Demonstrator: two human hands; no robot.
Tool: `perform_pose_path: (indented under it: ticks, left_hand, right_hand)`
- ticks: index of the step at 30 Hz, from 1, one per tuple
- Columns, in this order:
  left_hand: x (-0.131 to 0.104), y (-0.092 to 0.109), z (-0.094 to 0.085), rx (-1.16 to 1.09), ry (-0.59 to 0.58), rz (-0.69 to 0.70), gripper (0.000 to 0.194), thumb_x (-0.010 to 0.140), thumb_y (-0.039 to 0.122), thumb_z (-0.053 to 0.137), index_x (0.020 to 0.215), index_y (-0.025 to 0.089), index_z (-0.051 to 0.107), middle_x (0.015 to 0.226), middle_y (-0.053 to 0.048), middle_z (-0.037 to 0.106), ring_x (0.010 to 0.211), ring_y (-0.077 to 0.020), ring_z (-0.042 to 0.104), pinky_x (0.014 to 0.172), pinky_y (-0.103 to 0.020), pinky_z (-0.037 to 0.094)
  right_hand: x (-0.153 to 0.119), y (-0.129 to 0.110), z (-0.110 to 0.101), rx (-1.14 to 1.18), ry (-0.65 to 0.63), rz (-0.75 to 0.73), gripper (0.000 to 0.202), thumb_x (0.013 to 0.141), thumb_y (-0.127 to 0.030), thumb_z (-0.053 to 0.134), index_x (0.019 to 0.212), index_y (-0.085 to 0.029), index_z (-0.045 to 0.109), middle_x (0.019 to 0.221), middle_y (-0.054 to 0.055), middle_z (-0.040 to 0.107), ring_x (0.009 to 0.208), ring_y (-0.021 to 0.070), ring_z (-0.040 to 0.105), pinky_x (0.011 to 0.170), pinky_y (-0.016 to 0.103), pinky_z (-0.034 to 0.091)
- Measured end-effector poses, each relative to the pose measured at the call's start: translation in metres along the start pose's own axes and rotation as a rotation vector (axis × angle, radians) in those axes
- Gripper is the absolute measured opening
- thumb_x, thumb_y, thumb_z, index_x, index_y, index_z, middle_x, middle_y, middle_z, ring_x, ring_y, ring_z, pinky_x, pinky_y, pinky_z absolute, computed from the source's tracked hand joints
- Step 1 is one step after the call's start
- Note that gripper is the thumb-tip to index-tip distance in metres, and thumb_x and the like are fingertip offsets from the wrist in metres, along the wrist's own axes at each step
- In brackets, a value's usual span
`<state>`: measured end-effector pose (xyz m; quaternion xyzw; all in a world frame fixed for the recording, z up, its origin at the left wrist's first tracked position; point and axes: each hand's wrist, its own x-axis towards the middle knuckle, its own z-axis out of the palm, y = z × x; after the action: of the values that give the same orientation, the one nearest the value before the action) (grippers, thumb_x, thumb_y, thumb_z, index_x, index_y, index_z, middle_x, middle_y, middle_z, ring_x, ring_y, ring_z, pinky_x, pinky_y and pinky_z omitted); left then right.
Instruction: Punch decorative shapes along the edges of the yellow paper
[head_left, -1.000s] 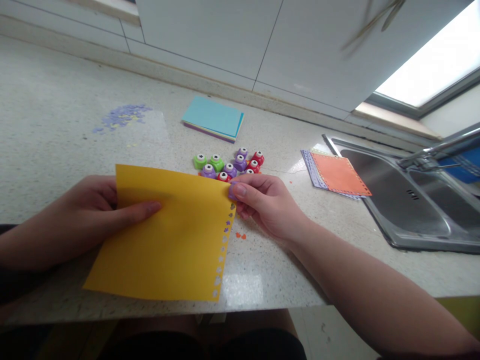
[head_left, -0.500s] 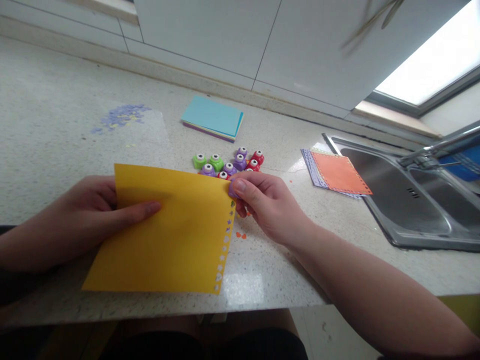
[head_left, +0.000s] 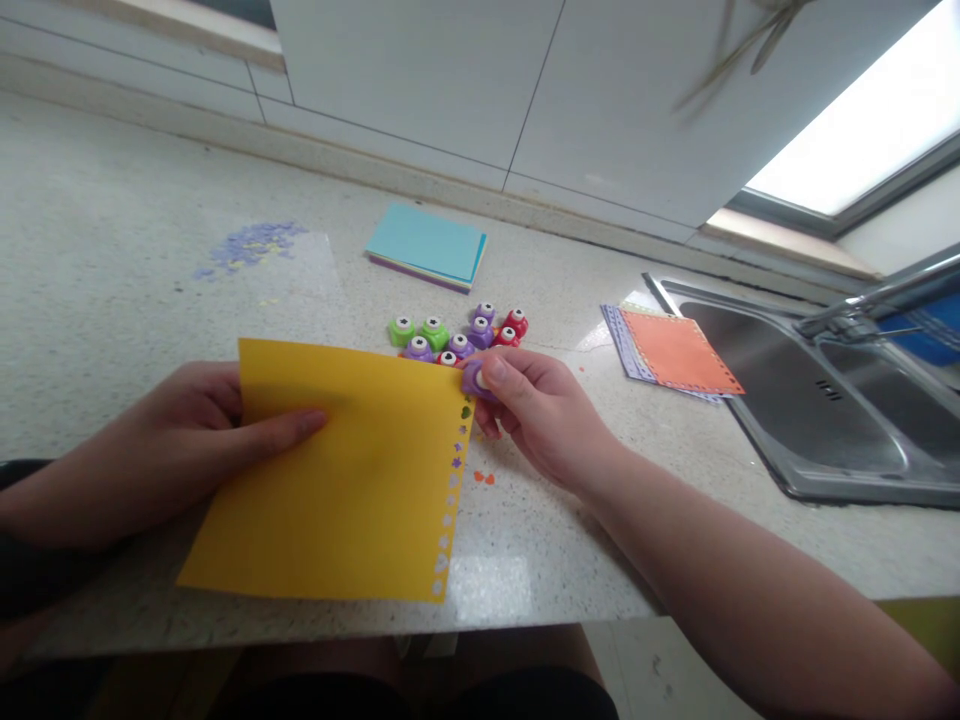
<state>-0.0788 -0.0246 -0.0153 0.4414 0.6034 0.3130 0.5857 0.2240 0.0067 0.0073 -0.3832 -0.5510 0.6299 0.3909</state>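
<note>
A yellow sheet of paper (head_left: 345, 480) is raised over the front edge of the counter, with a column of small punched shapes down its right side. My left hand (head_left: 232, 425) grips its left edge, thumb on top and fingers behind. At the sheet's top right corner, my right hand (head_left: 525, 400) holds a purple craft punch (head_left: 478, 380) between thumb and fingers, the punch touching the paper. Just behind the sheet sit several other punches, among them a green one (head_left: 433, 333), a purple one (head_left: 481, 332) and a red one (head_left: 516, 321).
A stack of blue and other coloured paper (head_left: 427, 245) lies at the back. Purple and yellow paper bits (head_left: 255, 247) are heaped at the left. Punched orange and purple sheets (head_left: 675, 350) overlap the rim of the sink (head_left: 832, 420). Orange scraps (head_left: 484, 478) lie near my right hand.
The view has shifted slightly. More of the purple punch shows at the corner, and my right thumb has moved a little to the right on it. Both hands keep their holds.
</note>
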Motion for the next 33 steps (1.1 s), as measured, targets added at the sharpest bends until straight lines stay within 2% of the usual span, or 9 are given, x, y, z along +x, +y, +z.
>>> perform_pose_path:
  ticks: [2, 4, 8, 15, 19, 23, 26, 30, 33]
  left_hand:
    - [0.000, 0.002, 0.001, -0.016, -0.097, -0.045, 0.025, 0.075, 0.036, 0.083, 0.094, 0.020, 0.079, 0.086, -0.004, 0.083, 0.071, -0.0294, 0.079, 0.057, -0.034, 0.064]
    - [0.000, 0.004, 0.002, -0.034, -0.144, -0.051, 0.023, 0.078, 0.037, 0.081, 0.093, 0.020, 0.078, 0.086, -0.004, 0.083, 0.070, -0.0274, 0.079, 0.057, -0.031, 0.064]
    - [0.000, 0.005, 0.003, -0.054, -0.139, -0.050, 0.022, 0.078, 0.036, 0.081, 0.094, 0.020, 0.078, 0.085, -0.003, 0.083, 0.070, -0.0268, 0.079, 0.056, -0.029, 0.063]
    - [-0.002, 0.005, 0.002, -0.052, -0.121, -0.078, 0.026, 0.076, 0.037, 0.082, 0.096, 0.021, 0.078, 0.084, -0.002, 0.082, 0.073, -0.0286, 0.079, 0.058, -0.032, 0.065]
    - [-0.004, 0.009, 0.005, -0.050, -0.125, -0.078, 0.025, 0.075, 0.038, 0.082, 0.092, 0.021, 0.078, 0.085, -0.004, 0.082, 0.069, -0.0262, 0.078, 0.054, -0.029, 0.063]
    - [-0.006, 0.014, 0.008, -0.057, -0.164, -0.062, 0.025, 0.078, 0.040, 0.080, 0.094, 0.021, 0.078, 0.086, -0.006, 0.082, 0.069, -0.0264, 0.078, 0.054, -0.030, 0.063]
    - [-0.007, 0.019, 0.011, -0.079, -0.193, -0.046, 0.030, 0.080, 0.038, 0.079, 0.107, 0.024, 0.077, 0.094, -0.005, 0.082, 0.078, -0.0268, 0.079, 0.063, -0.032, 0.065]
    - [-0.008, 0.023, 0.015, -0.110, -0.213, -0.024, 0.038, 0.079, 0.038, 0.079, 0.115, 0.026, 0.075, 0.099, -0.006, 0.082, 0.083, -0.0282, 0.079, 0.069, -0.034, 0.065]
    - [-0.009, 0.025, 0.017, -0.136, -0.218, -0.016, 0.040, 0.078, 0.039, 0.080, 0.115, 0.025, 0.074, 0.101, -0.009, 0.082, 0.085, -0.0309, 0.078, 0.070, -0.037, 0.066]
  right_hand:
    - [0.000, 0.000, -0.003, 0.010, 0.006, -0.009, 0.038, 0.086, -0.057, 0.070, 0.081, -0.020, 0.066, 0.065, -0.002, 0.054, 0.058, 0.0110, 0.048, 0.052, 0.025, 0.037]
    - [0.000, 0.000, -0.005, 0.024, 0.004, -0.019, 0.037, 0.087, -0.056, 0.069, 0.081, -0.019, 0.066, 0.065, -0.002, 0.054, 0.058, 0.0109, 0.048, 0.052, 0.025, 0.038]
    - [0.001, -0.002, -0.006, 0.043, 0.032, -0.040, 0.035, 0.088, -0.054, 0.068, 0.085, -0.020, 0.068, 0.066, -0.003, 0.054, 0.056, 0.0097, 0.047, 0.050, 0.024, 0.037]
    - [0.006, -0.006, -0.018, 0.008, 0.182, -0.060, 0.039, 0.086, -0.058, 0.067, 0.089, -0.019, 0.069, 0.064, -0.002, 0.055, 0.054, 0.0103, 0.046, 0.049, 0.026, 0.034]
    - [0.015, -0.006, -0.036, -0.150, 0.294, -0.135, 0.038, 0.085, -0.056, 0.070, 0.090, -0.019, 0.071, 0.073, 0.001, 0.062, 0.058, 0.0104, 0.049, 0.052, 0.027, 0.036]
    - [0.021, -0.006, -0.048, -0.275, 0.380, -0.193, 0.037, 0.084, -0.052, 0.073, 0.099, -0.019, 0.070, 0.078, 0.001, 0.066, 0.057, 0.0099, 0.050, 0.053, 0.027, 0.039]
    - [0.020, -0.007, -0.051, -0.370, 0.370, -0.176, 0.036, 0.086, -0.053, 0.069, 0.095, -0.017, 0.067, 0.077, 0.002, 0.067, 0.057, 0.0106, 0.052, 0.052, 0.028, 0.039]
    - [0.013, -0.011, -0.054, -0.672, 0.311, -0.151, 0.033, 0.086, -0.051, 0.070, 0.093, -0.018, 0.067, 0.081, 0.005, 0.069, 0.064, 0.0137, 0.055, 0.058, 0.030, 0.039]
    - [0.005, -0.022, -0.057, -0.903, 0.154, -0.142, 0.027, 0.088, -0.046, 0.067, 0.089, -0.020, 0.069, 0.075, 0.003, 0.066, 0.062, 0.0138, 0.052, 0.057, 0.031, 0.036]
